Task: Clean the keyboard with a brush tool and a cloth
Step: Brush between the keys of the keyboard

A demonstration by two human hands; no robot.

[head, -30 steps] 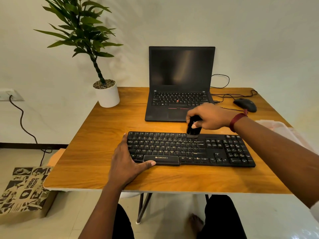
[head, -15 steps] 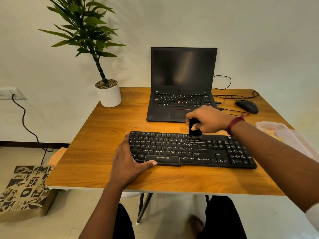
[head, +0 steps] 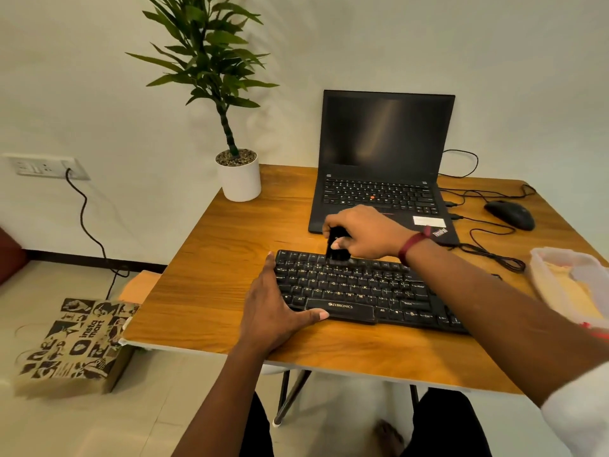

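Right now the right hand has its fingers curled tight round a small black brush tool, bristles down on the Zebronics keyboard's top row, probably sweeping dust. The left hand lies flat, fingers straight, thumb along the front edge, likely bracing it. The keyboard sits mid wooden table, before a ThinkPad laptop. Potted plant, mouse, white wall, Instamart paper bag on the floor.
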